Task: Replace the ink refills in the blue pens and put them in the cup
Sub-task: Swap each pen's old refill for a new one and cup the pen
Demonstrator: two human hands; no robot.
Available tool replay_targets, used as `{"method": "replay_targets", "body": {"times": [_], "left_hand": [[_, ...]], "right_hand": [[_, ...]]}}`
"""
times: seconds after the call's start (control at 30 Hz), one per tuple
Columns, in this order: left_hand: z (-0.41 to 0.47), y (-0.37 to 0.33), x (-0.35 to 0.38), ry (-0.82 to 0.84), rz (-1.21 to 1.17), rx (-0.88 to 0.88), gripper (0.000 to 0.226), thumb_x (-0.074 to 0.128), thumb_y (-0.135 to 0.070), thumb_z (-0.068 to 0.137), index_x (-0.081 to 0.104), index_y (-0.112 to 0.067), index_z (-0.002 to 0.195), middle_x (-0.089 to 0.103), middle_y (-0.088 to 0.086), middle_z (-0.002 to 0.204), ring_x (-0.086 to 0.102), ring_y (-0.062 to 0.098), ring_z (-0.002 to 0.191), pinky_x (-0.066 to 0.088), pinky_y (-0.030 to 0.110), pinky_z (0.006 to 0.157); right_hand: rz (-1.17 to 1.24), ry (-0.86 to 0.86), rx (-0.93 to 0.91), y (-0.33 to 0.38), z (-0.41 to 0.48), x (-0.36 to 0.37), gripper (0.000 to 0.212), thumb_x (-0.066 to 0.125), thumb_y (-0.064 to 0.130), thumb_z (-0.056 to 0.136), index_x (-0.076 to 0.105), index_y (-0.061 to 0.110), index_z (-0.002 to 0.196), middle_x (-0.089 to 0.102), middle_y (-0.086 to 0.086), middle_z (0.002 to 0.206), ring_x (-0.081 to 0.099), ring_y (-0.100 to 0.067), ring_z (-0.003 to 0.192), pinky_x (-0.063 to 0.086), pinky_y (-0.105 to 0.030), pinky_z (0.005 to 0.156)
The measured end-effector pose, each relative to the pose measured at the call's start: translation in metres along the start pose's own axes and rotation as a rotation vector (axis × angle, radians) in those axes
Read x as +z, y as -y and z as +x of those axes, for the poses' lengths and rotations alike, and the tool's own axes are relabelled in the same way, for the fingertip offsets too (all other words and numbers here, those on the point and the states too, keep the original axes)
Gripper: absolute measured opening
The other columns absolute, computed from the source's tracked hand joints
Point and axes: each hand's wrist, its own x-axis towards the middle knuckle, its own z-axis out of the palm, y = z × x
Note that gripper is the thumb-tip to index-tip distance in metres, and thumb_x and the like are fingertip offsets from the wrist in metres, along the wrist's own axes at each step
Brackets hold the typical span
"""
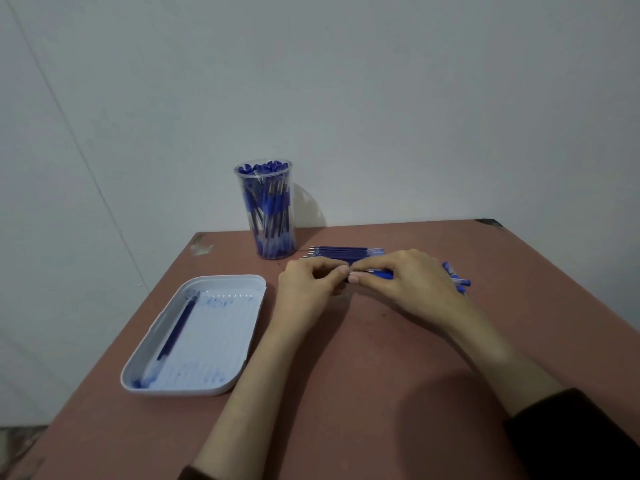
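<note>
Head view: a blue pen (381, 273) is held just above the counter (349, 362) between both hands, in front of the cup (273, 216). The pen's barrel is enclosed by the grip of the right hand (408, 280), whose fingers are curled round it. Its left end is pinched by the grip of the left hand (304, 285), so that the fingertips of the two hands almost meet. The task is judged to be well advanced, since the clear cup at the far edge is already packed with blue pens. A row of fresh refills (346, 251) is laid out just behind the hands, and a small pile of loose pens (459, 280) is seen beside the right hand, so several pens are taken to be left. One spent refill (176, 329) is laid along the left side of the ink-smeared white tray (242, 282). Most of the held pen is hidden by the fingers. It cannot be told whether its tip is being unscrewed or tightened, or whether a refill is inside. The loose pile is partly covered by the right hand, so its count cannot be made out.
</note>
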Motion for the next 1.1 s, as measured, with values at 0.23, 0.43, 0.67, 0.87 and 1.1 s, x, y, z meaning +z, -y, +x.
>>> {"method": "replay_targets", "body": {"times": [0.23,0.43,0.67,0.87,1.1], "left_hand": [[0.001,-0.001,-0.004,0.005,0.102,-0.006,0.009,0.07,-0.023,0.084,0.073,-0.024,0.076,0.065,-0.01,0.063,0.055,0.0,0.058,0.044,0.019,0.065],[-0.003,-0.002,-0.005,0.329,0.215,-0.069,0.016,0.076,-0.032,0.078,0.073,-0.027,0.063,0.072,-0.007,0.07,0.066,0.007,0.074,0.053,0.026,0.078],[-0.003,0.0,-0.008,0.391,0.254,-0.051,0.009,0.075,-0.032,0.079,0.078,-0.025,0.084,0.074,-0.009,0.082,0.067,0.006,0.084,0.052,0.026,0.085],[-0.003,-0.006,0.003,0.216,-0.552,-0.063,0.024,0.056,-0.014,0.094,0.066,0.0,0.111,0.068,0.021,0.092,0.065,0.03,0.09,0.051,0.039,0.091],[-0.007,-0.017,0.003,0.238,-0.833,-0.117,0.022,0.051,-0.017,0.094,0.067,-0.008,0.105,0.068,0.013,0.082,0.061,0.018,0.06,0.048,0.039,0.078]], "right_hand": [[-0.039,-0.106,0.154,-0.027,0.009,0.001,0.02,0.056,0.022,0.085,0.053,0.03,0.103,0.058,0.003,0.067,0.055,-0.025,0.071,0.036,-0.034,0.06],[0.22,-0.162,0.156,-0.026,0.01,0.003,0.015,0.058,0.013,0.086,0.053,0.027,0.087,0.062,0.007,0.071,0.058,-0.016,0.07,0.046,-0.027,0.063],[0.542,-0.127,0.158,-0.014,0.008,0.005,0.012,0.066,0.024,0.086,0.07,0.035,0.088,0.059,0.0,0.066,0.046,-0.004,0.053,0.042,-0.023,0.058],[1.061,0.096,0.344,0.008,0.006,0.001,0.026,0.053,0.021,0.094,0.067,0.01,0.077,0.056,-0.002,0.052,0.038,-0.01,0.041,0.027,-0.021,0.043],[1.448,0.305,0.364,0.017,0.005,0.003,0.026,0.049,0.021,0.092,0.067,0.003,0.092,0.053,-0.006,0.056,0.031,-0.006,0.036,0.019,-0.018,0.037]]}}
